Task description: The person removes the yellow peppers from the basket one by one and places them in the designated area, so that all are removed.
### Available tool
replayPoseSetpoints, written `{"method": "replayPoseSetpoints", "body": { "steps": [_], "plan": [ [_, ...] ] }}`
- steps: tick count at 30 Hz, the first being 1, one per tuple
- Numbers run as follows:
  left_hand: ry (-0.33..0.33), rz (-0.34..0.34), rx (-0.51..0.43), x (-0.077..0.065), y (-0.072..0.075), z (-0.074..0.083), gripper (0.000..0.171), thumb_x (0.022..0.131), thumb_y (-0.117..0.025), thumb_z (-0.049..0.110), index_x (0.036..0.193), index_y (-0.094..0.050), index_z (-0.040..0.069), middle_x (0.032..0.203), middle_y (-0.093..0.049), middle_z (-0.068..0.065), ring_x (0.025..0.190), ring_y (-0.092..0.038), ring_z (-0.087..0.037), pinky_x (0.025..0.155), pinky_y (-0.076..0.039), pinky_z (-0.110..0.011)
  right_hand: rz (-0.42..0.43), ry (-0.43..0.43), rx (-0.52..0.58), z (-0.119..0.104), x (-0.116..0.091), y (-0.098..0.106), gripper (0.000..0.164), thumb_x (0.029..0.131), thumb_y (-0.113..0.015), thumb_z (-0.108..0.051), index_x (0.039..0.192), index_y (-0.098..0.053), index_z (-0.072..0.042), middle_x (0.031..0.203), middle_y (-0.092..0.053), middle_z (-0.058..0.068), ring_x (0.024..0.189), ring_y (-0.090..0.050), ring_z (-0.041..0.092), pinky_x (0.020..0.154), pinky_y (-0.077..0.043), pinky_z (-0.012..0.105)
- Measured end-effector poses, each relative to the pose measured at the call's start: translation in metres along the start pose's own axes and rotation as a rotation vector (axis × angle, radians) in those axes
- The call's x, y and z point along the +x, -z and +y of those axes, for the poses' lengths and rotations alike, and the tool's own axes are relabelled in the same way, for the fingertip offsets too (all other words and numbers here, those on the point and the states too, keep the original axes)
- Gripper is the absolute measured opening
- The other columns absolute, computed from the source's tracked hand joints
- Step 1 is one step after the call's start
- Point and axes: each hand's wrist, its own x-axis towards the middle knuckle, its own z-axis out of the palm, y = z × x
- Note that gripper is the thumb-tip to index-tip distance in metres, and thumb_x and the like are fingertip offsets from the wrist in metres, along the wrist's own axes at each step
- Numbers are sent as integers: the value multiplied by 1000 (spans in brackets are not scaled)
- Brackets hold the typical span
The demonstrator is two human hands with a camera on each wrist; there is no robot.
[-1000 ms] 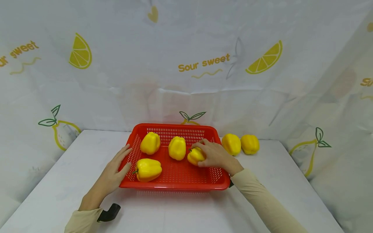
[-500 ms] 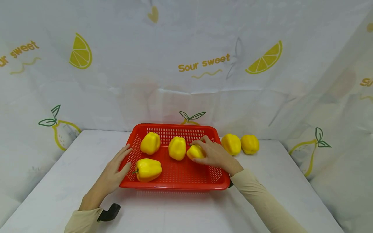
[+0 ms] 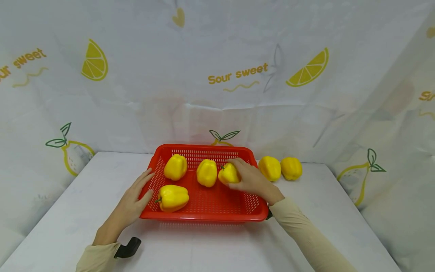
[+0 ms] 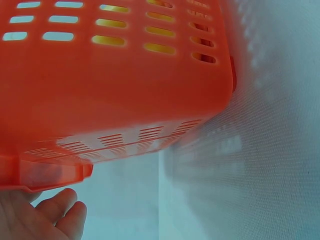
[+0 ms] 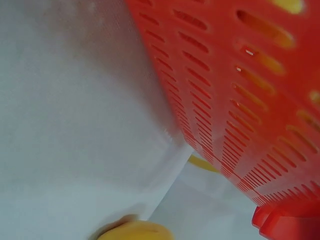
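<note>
In the head view my right hand (image 3: 253, 180) reaches over the right rim of a red plastic basket (image 3: 204, 217). It grips a yellow bell pepper (image 3: 228, 174) inside, whose short green stem points up and left. My left hand (image 3: 130, 204) rests at the basket's left rim with fingers fairly straight; in the left wrist view its fingertips (image 4: 72, 220) show just outside the rim. Also in the basket are a bell pepper (image 3: 175, 167) at back left, another bell pepper (image 3: 207, 173) in the middle, and a lying bell pepper (image 3: 173, 198) at front left.
Two more yellow peppers (image 3: 270, 169) stand side by side on the white table (image 3: 204, 251), right of the basket. A white curtain (image 3: 217, 37) with lemon prints hangs behind. A black curved piece (image 3: 128, 248) sticks out at the left wrist.
The pepper in my right hand has turned: its stem pointed left before, and now points up and left. It has shifted slightly toward the back. My left hand stays in place.
</note>
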Motion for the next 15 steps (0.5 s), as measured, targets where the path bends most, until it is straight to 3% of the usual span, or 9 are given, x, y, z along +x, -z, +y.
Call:
{"method": "replayPoseSetpoints", "body": {
  "steps": [5, 15],
  "plan": [
    [4, -1, 4, 0, 0, 0, 52, 98, -52, 11, 148, -41, 1, 161, -29, -17, 147, -29, -44, 113, -27, -69, 32, 16, 42, 1, 0, 1, 75, 82, -78, -33, 144, -44, -8, 138, -54, 7, 117, -57, 22, 101, -53, 45],
    [6, -3, 8, 0, 0, 1, 52, 98, -52, 11, 148, -41, 1, 161, -29, -18, 146, -29, -44, 113, -28, -69, 61, 15, 125, 3, -1, 1, 71, 78, -80, -25, 138, -45, -13, 134, -55, 2, 114, -56, 19, 100, -53, 42]
  ]
}}
